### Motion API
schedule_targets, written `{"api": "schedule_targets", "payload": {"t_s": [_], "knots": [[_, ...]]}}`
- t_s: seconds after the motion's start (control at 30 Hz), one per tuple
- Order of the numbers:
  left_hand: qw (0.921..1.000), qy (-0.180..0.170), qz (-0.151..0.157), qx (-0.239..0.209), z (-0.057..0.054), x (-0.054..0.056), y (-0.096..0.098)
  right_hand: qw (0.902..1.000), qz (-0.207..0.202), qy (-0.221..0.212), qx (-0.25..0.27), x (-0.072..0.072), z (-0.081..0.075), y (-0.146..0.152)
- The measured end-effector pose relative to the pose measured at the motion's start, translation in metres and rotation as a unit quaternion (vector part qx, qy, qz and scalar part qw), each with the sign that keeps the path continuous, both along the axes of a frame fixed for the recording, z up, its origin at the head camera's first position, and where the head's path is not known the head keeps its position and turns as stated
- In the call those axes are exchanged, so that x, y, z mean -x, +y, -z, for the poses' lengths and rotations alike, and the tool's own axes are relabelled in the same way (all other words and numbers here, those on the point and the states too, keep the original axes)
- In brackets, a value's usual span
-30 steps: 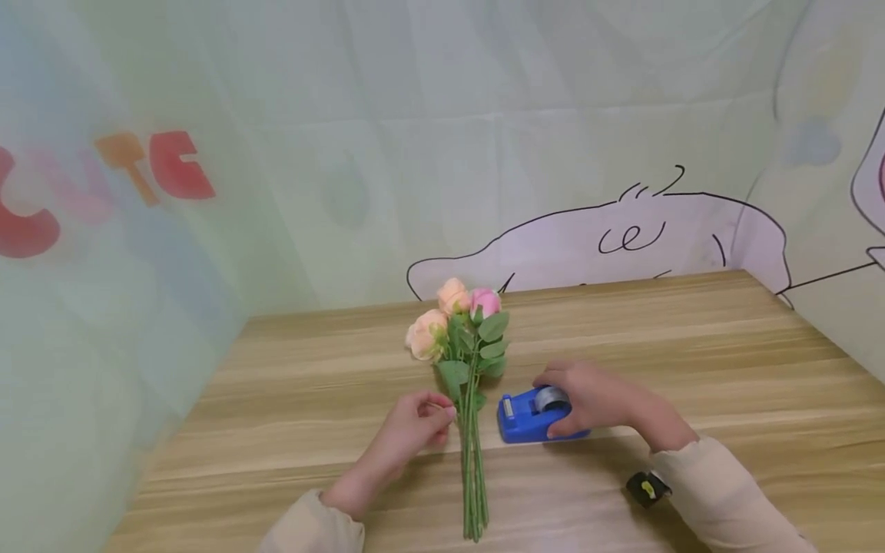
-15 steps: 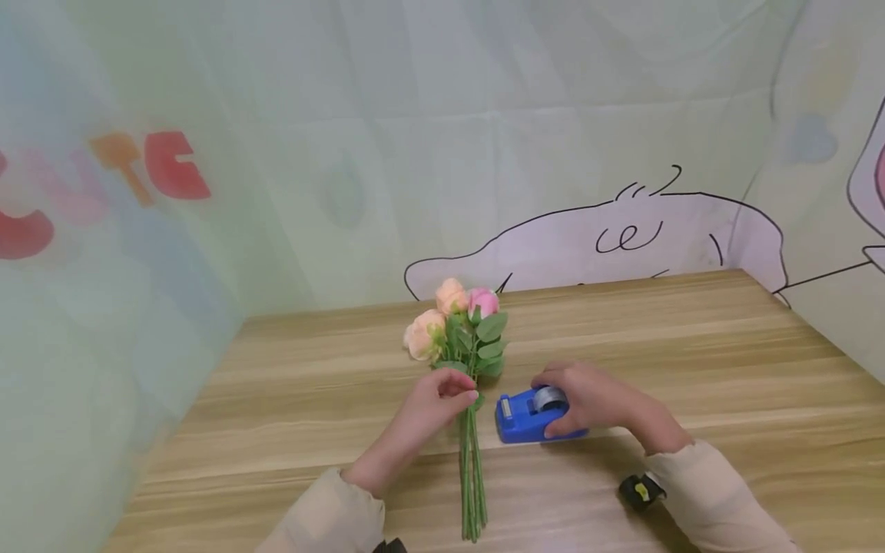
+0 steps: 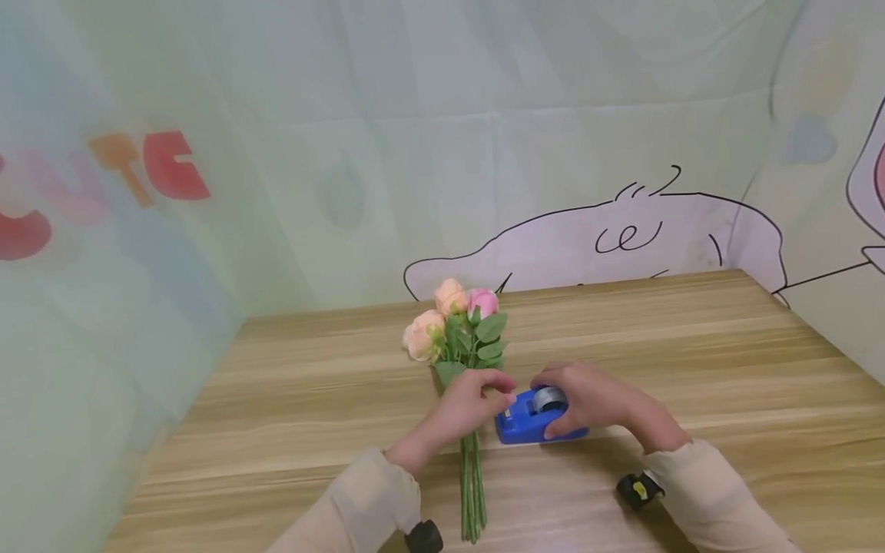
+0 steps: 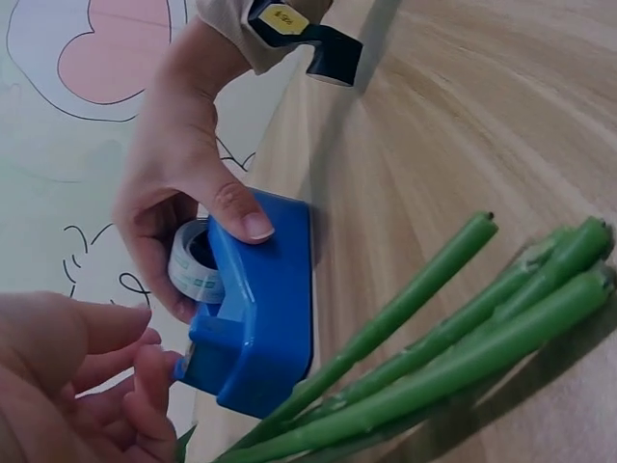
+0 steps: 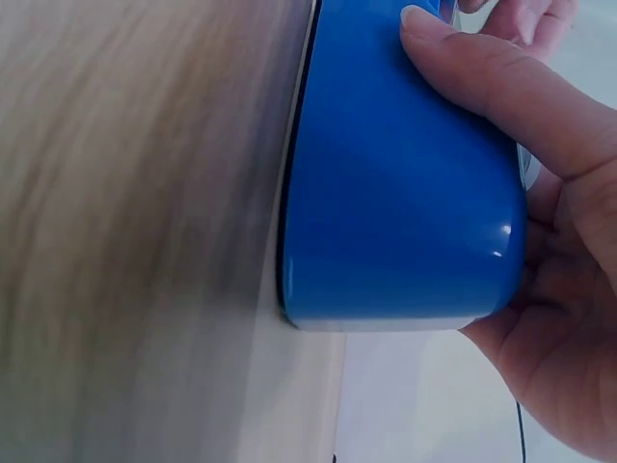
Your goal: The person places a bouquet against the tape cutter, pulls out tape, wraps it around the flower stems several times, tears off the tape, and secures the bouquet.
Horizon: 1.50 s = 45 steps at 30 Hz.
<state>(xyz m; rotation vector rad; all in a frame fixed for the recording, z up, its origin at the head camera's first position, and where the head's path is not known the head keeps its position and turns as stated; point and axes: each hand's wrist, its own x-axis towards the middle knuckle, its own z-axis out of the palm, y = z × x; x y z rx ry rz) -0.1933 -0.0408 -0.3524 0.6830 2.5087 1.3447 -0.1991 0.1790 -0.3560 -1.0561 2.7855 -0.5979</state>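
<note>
A blue tape dispenser (image 3: 528, 424) with a roll of clear tape (image 4: 198, 262) stands on the wooden table. My right hand (image 3: 588, 395) grips it from the right, thumb on the near side and fingers over the far side. At its front cutter end is my left hand (image 3: 473, 403), thumb and forefinger slightly apart with their tips close to the cutter. Under that hand lies a bunch of flowers: two peach blooms (image 3: 425, 336), one pink bloom (image 3: 482, 302), green leaves and long green stems (image 3: 472, 491). The left hand hides the middle of the bunch.
The wooden table (image 3: 311, 384) reaches back to a pale printed cloth (image 3: 311, 192) with letters and line drawings. Black wrist cameras (image 3: 639, 490) hang below both cream sleeves (image 3: 712, 491).
My left hand has moved right, from the left side of the stems, across them to the dispenser's front. The right hand has kept its grip, and dispenser and flowers lie as before.
</note>
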Motion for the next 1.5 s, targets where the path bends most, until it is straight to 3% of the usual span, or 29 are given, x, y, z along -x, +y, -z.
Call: {"api": "schedule_targets", "payload": {"t_s": [0.5, 0.77, 1.07, 1.5], "knots": [[0.9963, 0.052, 0.042, 0.054, 0.005, 0.005, 0.014, 0.9999, -0.005, -0.001, 0.012, 0.0, 0.001, 0.002], [0.9918, 0.079, 0.049, 0.088, 0.003, 0.007, 0.02, 0.9999, -0.002, -0.003, 0.015, 0.001, 0.003, 0.003], [0.9884, 0.1, -0.014, 0.113, 0.002, -0.001, 0.032, 0.9998, -0.006, 0.0, 0.018, 0.0, 0.003, 0.003], [0.9626, 0.194, -0.06, 0.179, 0.002, -0.01, 0.038, 0.9993, -0.019, 0.02, 0.025, 0.0, 0.003, 0.003]]}}
